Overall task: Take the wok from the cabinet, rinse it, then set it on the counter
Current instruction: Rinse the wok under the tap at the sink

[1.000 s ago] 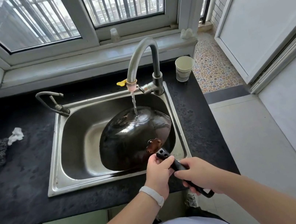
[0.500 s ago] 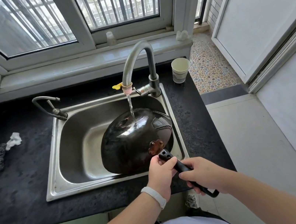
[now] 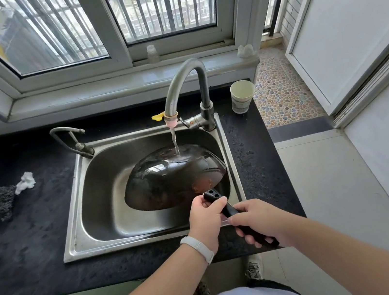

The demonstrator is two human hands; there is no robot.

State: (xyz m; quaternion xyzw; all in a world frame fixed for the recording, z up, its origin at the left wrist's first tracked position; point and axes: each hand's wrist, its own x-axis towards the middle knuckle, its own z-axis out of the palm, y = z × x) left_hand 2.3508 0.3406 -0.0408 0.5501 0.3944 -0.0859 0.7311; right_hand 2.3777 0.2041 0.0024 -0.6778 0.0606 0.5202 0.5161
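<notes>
One wok under one running tap, held by two hands.

The single dark wok (image 3: pixel 172 176) is turned bottom-up inside the steel sink (image 3: pixel 72 217), tilted, and a thin stream of water from the tall curved faucet (image 3: pixel 186 85) lands on the far part of its rounded underside. Its one black handle (image 3: pixel 228 209) sticks out over the sink's near rim. The left hand (image 3: pixel 206 222), with a white band at the wrist, is curled closed round the handle close to the wok; the right hand (image 3: pixel 261 221) is wrapped round it nearer the end. A second, smaller tap (image 3: pixel 70 141) stands at the sink's far left corner. On the black counter (image 3: pixel 26 250) sit one paper cup (image 3: pixel 242 96) at the far right, and at the left one dark scouring pad (image 3: pixel 2 204) beside one crumpled white scrap (image 3: pixel 25 181).
</notes>
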